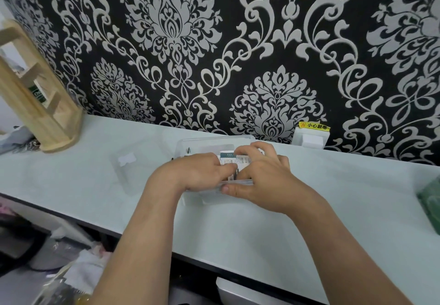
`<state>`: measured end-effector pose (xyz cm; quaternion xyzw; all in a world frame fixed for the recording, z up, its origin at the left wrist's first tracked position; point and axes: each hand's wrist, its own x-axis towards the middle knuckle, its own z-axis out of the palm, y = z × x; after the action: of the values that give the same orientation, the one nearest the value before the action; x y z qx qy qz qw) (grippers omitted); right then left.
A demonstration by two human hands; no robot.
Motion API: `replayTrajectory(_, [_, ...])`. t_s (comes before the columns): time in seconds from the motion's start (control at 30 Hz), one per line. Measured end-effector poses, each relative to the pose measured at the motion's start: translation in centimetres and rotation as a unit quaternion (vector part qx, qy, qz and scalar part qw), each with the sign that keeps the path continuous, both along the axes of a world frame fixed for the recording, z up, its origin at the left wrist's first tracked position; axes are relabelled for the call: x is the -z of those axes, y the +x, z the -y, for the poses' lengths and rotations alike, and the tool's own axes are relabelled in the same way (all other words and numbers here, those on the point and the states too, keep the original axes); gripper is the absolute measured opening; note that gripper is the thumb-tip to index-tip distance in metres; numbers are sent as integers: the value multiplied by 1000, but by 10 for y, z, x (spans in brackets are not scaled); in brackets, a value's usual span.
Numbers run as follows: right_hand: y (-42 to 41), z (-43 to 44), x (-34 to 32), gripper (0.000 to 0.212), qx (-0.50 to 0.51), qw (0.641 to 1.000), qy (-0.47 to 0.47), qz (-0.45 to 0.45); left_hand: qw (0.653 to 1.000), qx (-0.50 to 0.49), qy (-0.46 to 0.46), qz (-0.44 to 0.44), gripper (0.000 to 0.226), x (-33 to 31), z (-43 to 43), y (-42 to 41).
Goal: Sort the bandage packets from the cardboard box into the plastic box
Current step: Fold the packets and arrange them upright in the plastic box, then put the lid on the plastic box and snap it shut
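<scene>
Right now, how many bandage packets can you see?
1: a teal-topped bandage packet, held between the left hand and right hand over the clear plastic box. More may lie hidden under the hands.

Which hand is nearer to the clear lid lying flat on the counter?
Left. The left hand sits just right of the clear lid, over the plastic box; the right hand is further right, beyond the left. Both grip the bandage packets.
</scene>
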<state>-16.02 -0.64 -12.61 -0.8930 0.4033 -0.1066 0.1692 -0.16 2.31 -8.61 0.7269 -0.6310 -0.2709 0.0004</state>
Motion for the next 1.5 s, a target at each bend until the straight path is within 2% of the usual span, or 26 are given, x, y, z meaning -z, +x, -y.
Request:
replayTrajectory(0.23, [0, 1, 0, 48, 10, 1000, 4, 17, 998, 26, 44, 36, 50, -6, -4, -15])
replayTrajectory(0.37, [0, 1, 0, 44, 11, 1000, 4, 22, 999, 32, 25, 25, 43, -4, -2, -12])
replayTrajectory(0.43, [-1, 1, 0, 41, 11, 1000, 10, 24, 999, 44, 7, 31, 47, -2, -1, -8])
replayTrajectory(0.47, [-1, 0, 0, 40, 10, 1000, 13, 26, 999, 41, -1, 17, 52, -1, -2, -4])
replayTrajectory(0.53, [-2, 1, 0, 39, 10, 999, 19, 34, 997, 12, -34, -65, 57, -1, -4, 5])
replayTrajectory(0.63, [0, -1, -3, 36, 15, 998, 14, 66, 964, -85, -178, -181, 33, -3, -10, 27])
replayTrajectory(0.7, [4, -3, -3, 33, 15, 997, -3, 79, 921, -189, -306, -148, 17, 3, -13, 46])
replayTrajectory(0.73, [8, -5, -2, 30, 11, 997, -13, 81, 903, -244, -336, -108, 18, 10, -15, 59])
replayTrajectory(0.8, [15, -9, 0, 27, 7, 996, -34, 83, 904, -309, -291, -52, 21, 31, -18, 79])
replayTrajectory(0.87, [21, -12, 2, 24, 11, 995, -48, 83, 934, -297, -197, -24, 18, 56, -20, 91])
replayTrajectory(0.93, [23, -12, 2, 24, 16, 995, -53, 86, 942, -288, -171, -5, 18, 76, -19, 93])
replayTrajectory(1.1, [27, -12, 3, 23, 24, 993, -60, 98, 906, -303, -290, 60, 20, 91, -17, 93])
replayTrajectory(1.2, [28, -12, 4, 24, 27, 992, -67, 104, 900, -281, -326, 70, 19, 94, -17, 94])
replayTrajectory(1.5, [28, -11, 6, 26, 40, 985, -70, 151, 824, -305, -476, -8, 36, 49, -25, 93])
